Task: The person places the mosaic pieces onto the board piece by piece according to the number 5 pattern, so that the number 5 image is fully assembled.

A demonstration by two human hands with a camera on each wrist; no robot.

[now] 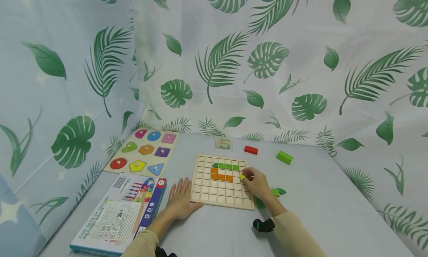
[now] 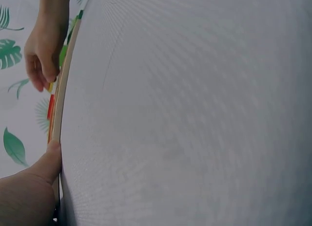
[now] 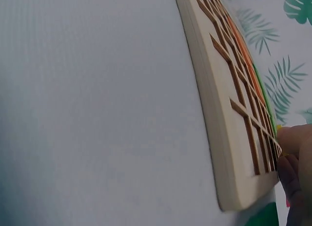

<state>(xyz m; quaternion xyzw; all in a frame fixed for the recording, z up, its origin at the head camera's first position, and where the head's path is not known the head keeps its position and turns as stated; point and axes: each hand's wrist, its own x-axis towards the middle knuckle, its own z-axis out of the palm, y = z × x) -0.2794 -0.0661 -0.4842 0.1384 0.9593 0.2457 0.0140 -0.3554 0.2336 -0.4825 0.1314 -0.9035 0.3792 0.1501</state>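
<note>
A square wooden grid board (image 1: 217, 194) lies on the cloth, with green tiles (image 1: 225, 166) and orange tiles (image 1: 221, 177) set in its upper cells. At the board's right edge, my right hand (image 1: 256, 182) pinches a small yellow tile (image 1: 242, 177) between thumb and fingers. Most of that tile is hidden by the fingertips. My left hand (image 1: 180, 199) lies flat with spread fingers at the board's left side, its thumb touching the lower left corner. The left wrist view shows that thumb (image 2: 48, 162) against the board's edge (image 2: 61, 102).
Behind the board lie a small pattern card (image 1: 223, 143), a red block (image 1: 251, 150) and a green block (image 1: 285, 157). Loose green pieces (image 1: 275, 192) sit right of the board. A knobbed shape puzzle (image 1: 133, 153) and a toy box (image 1: 117, 216) occupy the left.
</note>
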